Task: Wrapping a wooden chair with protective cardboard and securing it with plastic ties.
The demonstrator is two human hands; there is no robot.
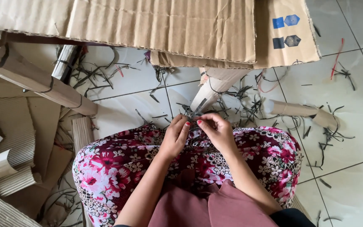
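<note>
Head view: my left hand (pixel 175 136) and right hand (pixel 217 131) meet over my knees, fingertips pinched together on a thin dark plastic strip (pixel 196 110) that pokes up and away from them. Both hands are clamped on its near end; the strip is small, so I cannot tell the exact grip. My lap is covered by a floral red, pink and white patterned cloth (pixel 114 164), with a plain mauve garment (pixel 206 206) nearer to me.

Just beyond the strip lies a rolled tan cardboard cone (pixel 215 86) on the white tiled floor (pixel 358 113), pointing toward my hands. Far across the top, a big flat corrugated cardboard sheet (pixel 156 25) overlaps a second sheet with blue printed marks (pixel 286 31). To the left, a long folded cardboard tube bound with dark straps (pixel 38 82) lies slanted, with more corrugated scraps (pixel 13 147) stacked near left. To the right, a short cardboard roll (pixel 299 111) lies on the floor. Cut dark strap offcuts (pixel 248 105) are scattered over the tiles, plus a red string (pixel 337 59) far right.
</note>
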